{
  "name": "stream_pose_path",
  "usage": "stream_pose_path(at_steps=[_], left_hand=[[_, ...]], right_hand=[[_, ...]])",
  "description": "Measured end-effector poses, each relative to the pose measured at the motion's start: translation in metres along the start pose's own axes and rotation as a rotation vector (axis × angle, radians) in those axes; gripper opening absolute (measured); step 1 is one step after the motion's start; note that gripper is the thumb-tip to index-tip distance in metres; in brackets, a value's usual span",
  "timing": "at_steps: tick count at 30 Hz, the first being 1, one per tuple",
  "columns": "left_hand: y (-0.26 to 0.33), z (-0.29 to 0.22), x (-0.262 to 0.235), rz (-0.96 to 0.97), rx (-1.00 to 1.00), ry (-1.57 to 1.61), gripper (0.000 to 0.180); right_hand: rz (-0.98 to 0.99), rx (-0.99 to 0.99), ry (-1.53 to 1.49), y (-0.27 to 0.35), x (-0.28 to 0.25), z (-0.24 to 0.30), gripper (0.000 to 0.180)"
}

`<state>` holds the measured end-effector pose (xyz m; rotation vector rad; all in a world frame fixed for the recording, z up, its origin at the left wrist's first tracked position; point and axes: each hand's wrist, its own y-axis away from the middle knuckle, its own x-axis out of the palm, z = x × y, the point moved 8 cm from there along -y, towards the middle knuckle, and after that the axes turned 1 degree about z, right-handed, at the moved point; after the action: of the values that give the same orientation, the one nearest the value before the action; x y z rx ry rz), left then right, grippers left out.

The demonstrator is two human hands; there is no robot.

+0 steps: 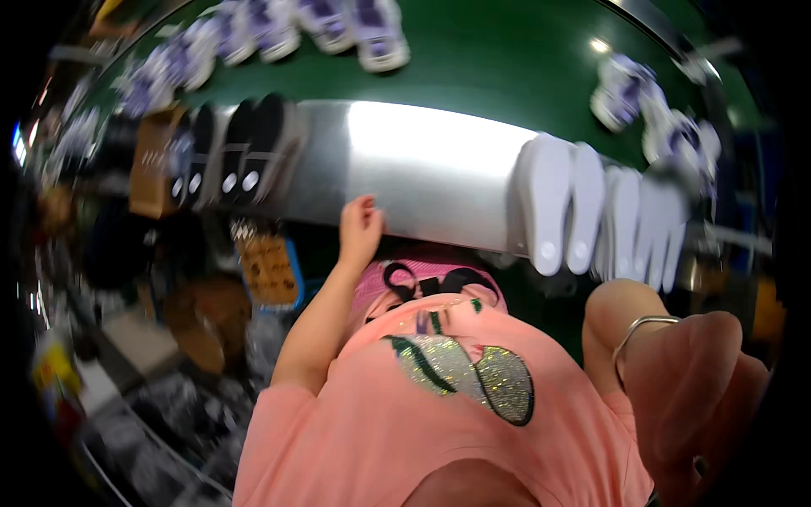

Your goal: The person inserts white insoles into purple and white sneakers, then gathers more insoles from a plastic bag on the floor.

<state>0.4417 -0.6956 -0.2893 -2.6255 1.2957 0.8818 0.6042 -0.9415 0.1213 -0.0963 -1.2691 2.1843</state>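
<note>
My left hand (361,230) is over the near edge of a bare metal shelf (422,160). Its fingers are curled in, and nothing shows in them. Raised close to the camera on the right is my right hand (701,372), large and blurred, with a metal bangle (629,338) on that arm. Its fingers are hard to make out, and nothing held can be seen. White insoles (549,198) stand in pairs at the right end of the shelf. Black insoles (241,152) with white round marks are at its left end.
Purple and white shoes (376,38) line the green surface (498,59) beyond the shelf, with more shoes (625,93) at the right. A brown cardboard box (156,160) is beside the black insoles. Below hangs a blue-rimmed basket (270,269); plastic-wrapped items (169,431) are lower left.
</note>
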Motion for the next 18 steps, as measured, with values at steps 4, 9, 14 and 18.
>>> stream_pose_path(at_steps=[4, 9, 14, 18], left_hand=[[-0.009, 0.007, 0.001, -0.007, 0.063, 0.052, 0.026], [-0.015, 0.005, 0.010, 0.130, 0.078, 0.052, 0.026], [0.011, -0.015, 0.023, 0.216, 0.165, -0.104, 0.025], [0.088, -0.068, 0.049, 0.124, 0.734, -0.644, 0.032]], right_hand=[[-0.124, -0.007, 0.277, 0.046, -0.005, 0.038, 0.027], [-0.314, 0.004, 0.631, 0.124, 0.004, 0.112, 0.025], [-0.459, -0.053, 0.883, 0.184, 0.027, 0.199, 0.025], [-0.611, 0.071, 1.136, 0.243, 0.015, 0.239, 0.026]])
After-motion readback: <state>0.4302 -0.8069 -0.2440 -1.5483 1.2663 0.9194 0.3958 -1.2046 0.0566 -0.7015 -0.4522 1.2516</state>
